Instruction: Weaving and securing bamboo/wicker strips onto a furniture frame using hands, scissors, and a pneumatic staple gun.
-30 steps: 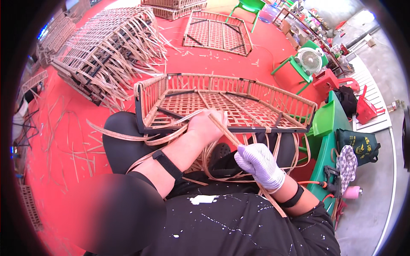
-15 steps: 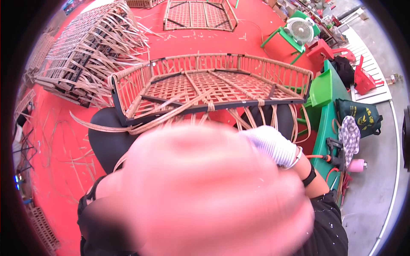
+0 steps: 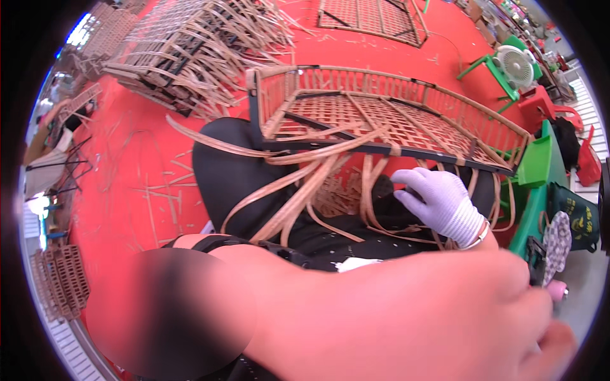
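Note:
A wicker basket-like frame with a lattice bottom, upright slats and a black front bar rests across my knees. Long loose cane strips hang from its near edge onto my lap. Below that edge, my right hand wears a white knitted glove. Its fingers are bent but apart, with nothing visible in them, close to the hanging strips. My bare left hand is large and blurred close to the camera, with its forearm reaching across to the right. Its fingertips are hidden. A white cloth-like thing shows on my lap.
A larger woven piece with many loose strips stands at the far left. Another lattice panel lies on the red floor. To the right are a green chair, a white fan and a dark green bag.
My left hand has swept to the right across the near view, uncovering my lap. My view has shifted, so the frame appears farther right. The gloved hand's fingers now show.

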The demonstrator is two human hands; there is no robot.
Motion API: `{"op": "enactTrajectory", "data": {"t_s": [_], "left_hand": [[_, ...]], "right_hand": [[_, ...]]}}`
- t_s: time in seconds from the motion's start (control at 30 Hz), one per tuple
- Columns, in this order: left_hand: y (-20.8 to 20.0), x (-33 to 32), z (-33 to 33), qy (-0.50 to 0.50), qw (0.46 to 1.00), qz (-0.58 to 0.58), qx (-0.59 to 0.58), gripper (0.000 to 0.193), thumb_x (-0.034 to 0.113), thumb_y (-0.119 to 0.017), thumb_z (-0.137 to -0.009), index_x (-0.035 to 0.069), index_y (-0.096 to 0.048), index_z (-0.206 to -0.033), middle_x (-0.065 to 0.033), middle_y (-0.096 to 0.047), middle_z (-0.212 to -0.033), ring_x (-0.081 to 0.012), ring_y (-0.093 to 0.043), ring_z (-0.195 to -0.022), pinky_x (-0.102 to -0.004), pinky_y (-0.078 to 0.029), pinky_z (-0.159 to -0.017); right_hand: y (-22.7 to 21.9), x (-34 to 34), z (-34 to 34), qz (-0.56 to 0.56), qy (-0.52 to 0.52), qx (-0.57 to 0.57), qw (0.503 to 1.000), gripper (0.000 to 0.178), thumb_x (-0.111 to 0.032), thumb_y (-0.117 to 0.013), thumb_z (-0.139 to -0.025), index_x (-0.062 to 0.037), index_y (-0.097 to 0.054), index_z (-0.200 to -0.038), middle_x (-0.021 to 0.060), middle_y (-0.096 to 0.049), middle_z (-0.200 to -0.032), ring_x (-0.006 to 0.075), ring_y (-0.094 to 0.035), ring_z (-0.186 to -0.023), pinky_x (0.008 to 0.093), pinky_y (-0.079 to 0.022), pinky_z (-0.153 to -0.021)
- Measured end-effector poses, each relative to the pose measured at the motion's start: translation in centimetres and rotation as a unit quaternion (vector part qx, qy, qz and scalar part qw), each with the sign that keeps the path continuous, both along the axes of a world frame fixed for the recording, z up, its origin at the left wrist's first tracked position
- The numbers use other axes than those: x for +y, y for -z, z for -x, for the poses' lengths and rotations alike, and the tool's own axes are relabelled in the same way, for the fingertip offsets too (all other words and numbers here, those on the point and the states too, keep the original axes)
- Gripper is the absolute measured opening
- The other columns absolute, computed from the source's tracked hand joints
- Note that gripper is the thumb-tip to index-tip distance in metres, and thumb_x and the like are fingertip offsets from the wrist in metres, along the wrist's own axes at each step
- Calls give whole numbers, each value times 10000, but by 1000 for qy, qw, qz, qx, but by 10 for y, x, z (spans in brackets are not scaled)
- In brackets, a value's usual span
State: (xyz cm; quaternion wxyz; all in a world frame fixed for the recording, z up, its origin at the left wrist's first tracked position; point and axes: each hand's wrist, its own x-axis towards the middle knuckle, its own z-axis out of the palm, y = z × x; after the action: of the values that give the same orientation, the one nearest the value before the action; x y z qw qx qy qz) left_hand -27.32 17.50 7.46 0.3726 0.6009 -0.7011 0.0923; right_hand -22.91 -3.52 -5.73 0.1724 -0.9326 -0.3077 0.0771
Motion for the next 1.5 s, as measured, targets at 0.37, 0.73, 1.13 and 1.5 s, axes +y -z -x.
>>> {"op": "enactTrajectory", "data": {"t_s": [0.37,0.73,1.13,1.5], "left_hand": [[153,48,-116,-414,847,-305,136,344,121,-537,-939,64,-661,-1255,-159,-711,-1115,-342,-684,-1052,-471,-546,-908],[174,18,-110,-365,895,-246,77,583,298,-748,-865,-4,-554,-1324,-179,-643,-1195,-341,-616,-1168,-435,-481,-1027],[206,-31,-127,-443,810,-362,129,340,266,-672,-882,58,-636,-1148,-142,-725,-1078,-327,-676,-1098,-459,-505,-973],[208,-27,-127,-452,830,-324,26,545,419,-796,-793,60,-661,-1180,-140,-719,-1055,-314,-671,-1069,-442,-500,-967]], "right_hand": [[45,28,-32,30,-47,-165,985,233,-194,-708,-849,-139,-692,-1075,83,-593,-891,304,-652,-815,441,-535,-694],[45,-4,-17,-473,125,45,871,238,-183,-551,-1076,15,-662,-1004,119,-719,-925,233,-721,-936,359,-557,-886],[5,26,-12,-480,224,323,784,452,-303,-536,-1074,-101,-548,-669,-46,-443,-586,66,-352,-526,263,-274,-517],[-30,23,23,-356,147,333,861,465,-294,-568,-1074,-20,-584,-698,-41,-475,-599,63,-390,-595,295,-352,-528]]}}
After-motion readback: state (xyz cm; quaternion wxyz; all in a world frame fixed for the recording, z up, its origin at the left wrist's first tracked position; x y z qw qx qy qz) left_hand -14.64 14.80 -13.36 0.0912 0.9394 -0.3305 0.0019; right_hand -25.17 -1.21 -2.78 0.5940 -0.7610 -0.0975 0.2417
